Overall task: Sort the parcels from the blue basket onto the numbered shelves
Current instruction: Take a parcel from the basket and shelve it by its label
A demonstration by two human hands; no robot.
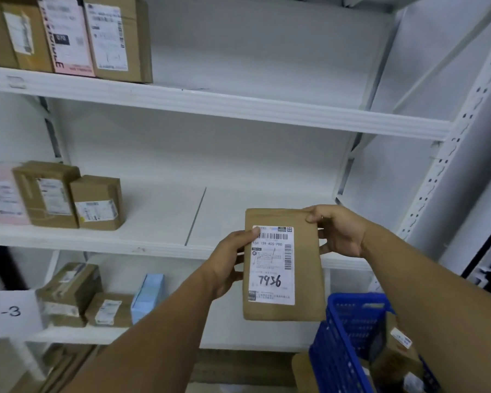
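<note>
Paper, cardboard, plastic and painted metal.
The paper envelope in the middle is plain matt brown and smooth, with a smooth white paper label. The blue basket at 5 o'clock is hard plastic full of small holes. The shelves are smooth white painted metal. The boxes at 9 o'clock are dull brown cardboard.

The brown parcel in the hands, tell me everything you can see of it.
The brown parcel is a flat, rectangular kraft-paper envelope, held upright facing the camera before the white shelves. A white shipping label covers much of its front, with barcodes, print and 7936 handwritten in black. The left hand grips its left edge, thumb on the label; the right hand pinches its upper right corner. It touches nothing else.
</note>
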